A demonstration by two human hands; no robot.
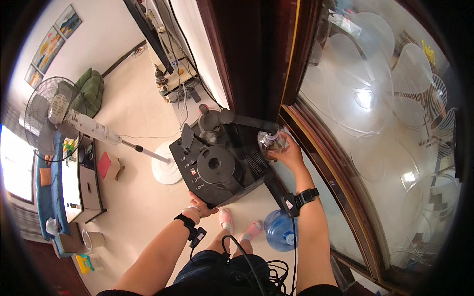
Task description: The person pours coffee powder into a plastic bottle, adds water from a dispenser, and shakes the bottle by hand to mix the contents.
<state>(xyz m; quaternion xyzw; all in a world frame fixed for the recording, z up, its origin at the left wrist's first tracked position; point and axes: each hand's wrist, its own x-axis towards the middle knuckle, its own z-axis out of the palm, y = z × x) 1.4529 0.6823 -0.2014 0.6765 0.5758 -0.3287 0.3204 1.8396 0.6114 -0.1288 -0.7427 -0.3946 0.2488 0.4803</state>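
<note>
In the head view, my right hand [290, 151] is closed around a clear container [271, 143], held near the end of a dark arm-like part beyond the right side of a black tea-bar machine [218, 199]. My left hand [200, 205] rests at the near left edge of this machine with nothing visibly in it. On the machine's top stand a dark lidded kettle [215, 165] and, behind it, a glass pot with a dark lid [212, 127]. Small buttons and a red-lit switch [193, 171] line the left side of the top.
A blue water jug [277, 229] stands on the floor by my right forearm. A white standing fan [92, 127] is to the left, with its cord on the floor. A glass sliding door [370, 148] borders the right side. Black cables hang along my body.
</note>
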